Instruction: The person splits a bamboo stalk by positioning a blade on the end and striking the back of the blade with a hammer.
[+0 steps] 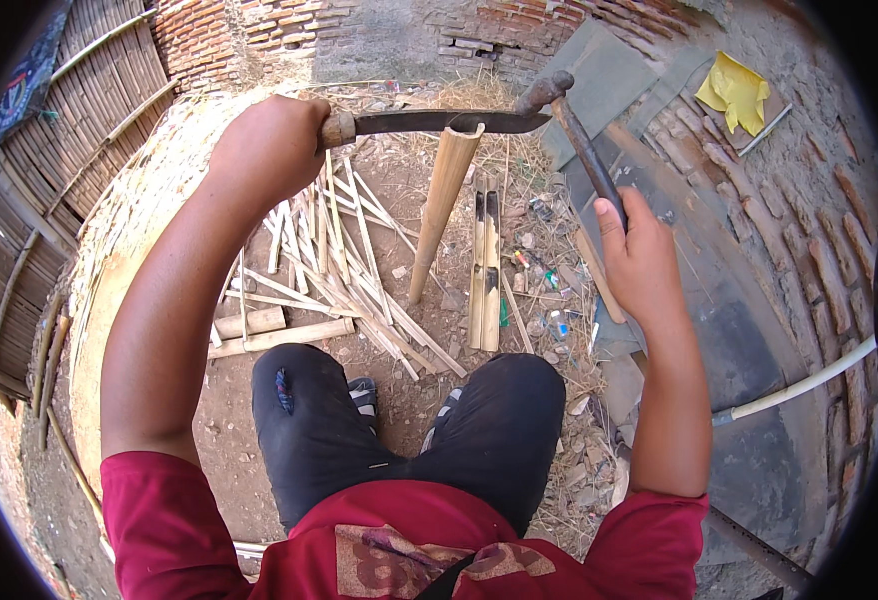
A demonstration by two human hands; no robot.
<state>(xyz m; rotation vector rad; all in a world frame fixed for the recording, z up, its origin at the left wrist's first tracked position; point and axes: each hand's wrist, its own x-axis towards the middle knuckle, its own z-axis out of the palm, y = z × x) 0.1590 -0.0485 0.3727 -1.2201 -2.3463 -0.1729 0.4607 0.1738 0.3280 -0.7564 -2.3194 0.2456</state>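
My left hand is closed round the wooden handle of a machete, its long dark blade reaching to the right. The blade lies across the top end of a split bamboo piece, which stands upright, leaning a little, on the ground. In my right hand is a hammer, gripped by its dark handle. The hammer's rusty head is at the blade's tip; whether it touches I cannot tell.
Thin bamboo strips lie heaped to the left of the standing piece, with short bamboo lengths nearer me. Two bamboo halves lie to its right. Dark sheets cover the right side by a brick wall. A yellow wrapper sits there.
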